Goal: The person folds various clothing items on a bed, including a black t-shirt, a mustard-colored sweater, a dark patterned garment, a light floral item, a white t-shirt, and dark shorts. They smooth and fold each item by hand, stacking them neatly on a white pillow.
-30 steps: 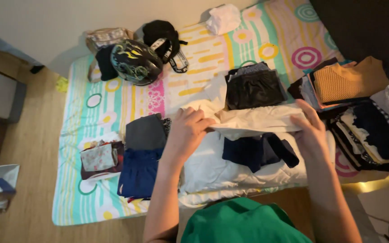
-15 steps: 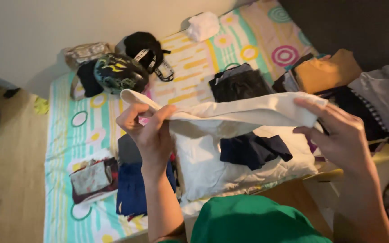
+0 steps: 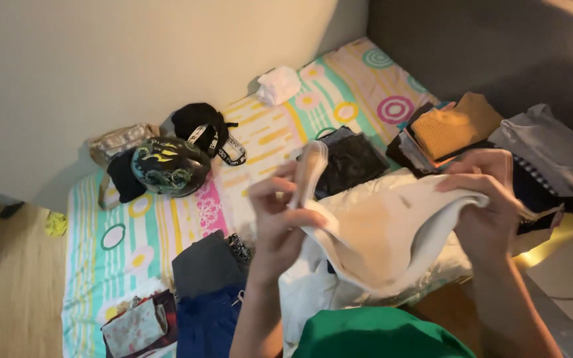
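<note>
A cream-white garment [image 3: 382,242] hangs stretched between both my hands, above the patterned bed sheet [image 3: 160,229]. My left hand [image 3: 280,215] grips its left end, with a fold of cloth sticking up past my fingers. My right hand [image 3: 485,205] pinches the right end at about the same height. The cloth sags in the middle and covers the white and dark clothes lying beneath it. My green shirt [image 3: 379,335] shows at the bottom edge.
Folded stacks sit at the right: an orange top [image 3: 452,126] and a grey one [image 3: 552,149]. A black folded item [image 3: 349,159], a helmet [image 3: 170,166], a black cap [image 3: 200,122], a white roll [image 3: 278,85], grey and blue folded clothes [image 3: 210,292] and a floral pouch [image 3: 134,325] lie on the sheet.
I lifted the cream garment off the bed and raised it between both hands. My hands have come closer together and the cloth now sags; the view has tilted toward the wall.
</note>
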